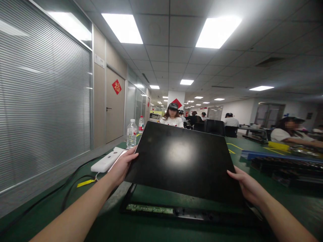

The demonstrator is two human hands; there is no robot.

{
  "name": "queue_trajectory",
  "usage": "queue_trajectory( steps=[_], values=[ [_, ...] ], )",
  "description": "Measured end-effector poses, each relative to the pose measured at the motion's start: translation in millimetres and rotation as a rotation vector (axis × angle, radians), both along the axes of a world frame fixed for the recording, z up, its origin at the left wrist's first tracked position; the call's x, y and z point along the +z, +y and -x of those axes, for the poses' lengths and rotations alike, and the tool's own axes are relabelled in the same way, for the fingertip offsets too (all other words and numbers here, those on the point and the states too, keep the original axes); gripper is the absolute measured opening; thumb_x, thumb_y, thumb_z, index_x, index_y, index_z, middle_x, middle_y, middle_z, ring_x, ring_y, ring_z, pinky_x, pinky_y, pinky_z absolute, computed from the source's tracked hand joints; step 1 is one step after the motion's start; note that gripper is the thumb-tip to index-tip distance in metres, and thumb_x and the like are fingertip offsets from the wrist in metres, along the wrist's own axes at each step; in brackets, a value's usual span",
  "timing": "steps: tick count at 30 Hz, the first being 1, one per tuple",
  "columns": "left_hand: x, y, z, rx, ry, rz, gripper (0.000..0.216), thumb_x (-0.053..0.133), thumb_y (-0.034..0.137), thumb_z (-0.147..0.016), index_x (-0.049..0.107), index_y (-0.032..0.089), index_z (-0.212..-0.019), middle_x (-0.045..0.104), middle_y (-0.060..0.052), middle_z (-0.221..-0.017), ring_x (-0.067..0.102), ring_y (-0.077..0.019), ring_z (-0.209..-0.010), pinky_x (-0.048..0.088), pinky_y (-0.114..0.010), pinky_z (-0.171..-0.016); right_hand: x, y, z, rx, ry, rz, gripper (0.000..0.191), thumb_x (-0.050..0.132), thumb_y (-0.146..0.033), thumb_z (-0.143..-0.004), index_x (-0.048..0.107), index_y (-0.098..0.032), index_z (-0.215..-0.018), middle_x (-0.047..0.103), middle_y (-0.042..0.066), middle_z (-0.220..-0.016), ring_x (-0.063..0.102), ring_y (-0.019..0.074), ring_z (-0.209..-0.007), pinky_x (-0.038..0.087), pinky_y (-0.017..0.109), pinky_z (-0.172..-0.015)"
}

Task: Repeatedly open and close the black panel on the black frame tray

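A flat black screen panel (181,164) is held up in front of me, tilted, with a ceiling light reflected on its glossy face. My left hand (123,164) grips its left edge, thumb on the front. At the right edge, my right hand (248,185) is closed on the panel, its thumb also on the front and the other fingers hidden behind. Below the panel, a black frame (214,216) lies on the green table. A green circuit board strip (150,208) sits along the frame's near side.
A white power bank-like box (107,162) and black cables (65,185) lie at the left, near a water bottle (131,133) and a red-labelled bottle (141,123). Dark parts (290,168) are stacked at the right. A person (173,117) sits across the table; another (290,131) works at the right.
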State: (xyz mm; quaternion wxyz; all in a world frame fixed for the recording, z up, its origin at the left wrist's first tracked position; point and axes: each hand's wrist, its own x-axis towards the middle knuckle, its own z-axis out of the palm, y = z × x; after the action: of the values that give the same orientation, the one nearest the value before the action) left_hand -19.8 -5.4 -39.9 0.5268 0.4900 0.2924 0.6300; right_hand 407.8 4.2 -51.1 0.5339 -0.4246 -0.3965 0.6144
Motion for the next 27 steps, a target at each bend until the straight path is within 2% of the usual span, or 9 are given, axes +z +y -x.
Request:
queue_trajectory(
  steps=[3, 8, 16, 22, 27],
  values=[
    [-2.1, -1, -2, -0.003, 0.020, 0.020, 0.048, 0.062, 0.020, -0.069, 0.055, 0.019, -0.117, 0.064, -0.006, -0.115, 0.057, -0.0249, -0.105, 0.043, -0.032, -0.088, 0.7, 0, 0, -0.004, -0.009, 0.020, 0.071, 0.060, -0.013, -0.068, 0.034, -0.031, -0.131, 0.067, 0.005, -0.104, 0.065, 0.0258, -0.086, 0.051, 0.042, -0.078],
    [-12.7, 2, -3, -0.059, 0.099, 0.002, 0.058, 0.069, 0.016, -0.063, 0.052, 0.020, -0.117, 0.064, -0.009, -0.112, 0.059, -0.0272, -0.101, 0.042, -0.040, -0.091, -0.9, 1, -4, -0.013, -0.058, 0.049, 0.073, 0.061, -0.016, -0.068, 0.032, -0.031, -0.133, 0.069, 0.006, -0.097, 0.066, 0.0266, -0.080, 0.052, 0.042, -0.072],
    [-29.2, 8, -1, -0.113, 0.235, 0.097, 0.054, 0.070, 0.009, -0.060, 0.048, 0.020, -0.108, 0.063, -0.010, -0.110, 0.061, -0.0257, -0.098, 0.044, -0.042, -0.087, -9.7, 5, -19, 0.027, -0.133, 0.098, 0.073, 0.062, -0.019, -0.068, 0.030, -0.032, -0.132, 0.069, 0.006, -0.095, 0.066, 0.0271, -0.077, 0.052, 0.039, -0.061],
    [-30.3, 6, -3, -0.157, 0.264, 0.199, 0.055, 0.069, 0.007, -0.059, 0.045, 0.020, -0.106, 0.064, -0.009, -0.108, 0.061, -0.0252, -0.098, 0.044, -0.041, -0.087, -10.8, 4, -16, 0.010, -0.169, 0.120, 0.071, 0.061, -0.018, -0.068, 0.032, -0.028, -0.132, 0.070, 0.007, -0.087, 0.066, 0.0263, -0.072, 0.052, 0.040, -0.062],
    [-34.7, 8, -1, -0.179, 0.282, 0.225, 0.056, 0.070, 0.009, -0.058, 0.045, 0.020, -0.106, 0.065, -0.009, -0.103, 0.062, -0.0262, -0.094, 0.044, -0.043, -0.086, -11.9, 5, -15, -0.002, -0.191, 0.113, 0.063, 0.060, -0.017, -0.068, 0.040, -0.026, -0.127, 0.071, 0.007, -0.085, 0.067, 0.0245, -0.072, 0.053, 0.038, -0.062]
  ],
)
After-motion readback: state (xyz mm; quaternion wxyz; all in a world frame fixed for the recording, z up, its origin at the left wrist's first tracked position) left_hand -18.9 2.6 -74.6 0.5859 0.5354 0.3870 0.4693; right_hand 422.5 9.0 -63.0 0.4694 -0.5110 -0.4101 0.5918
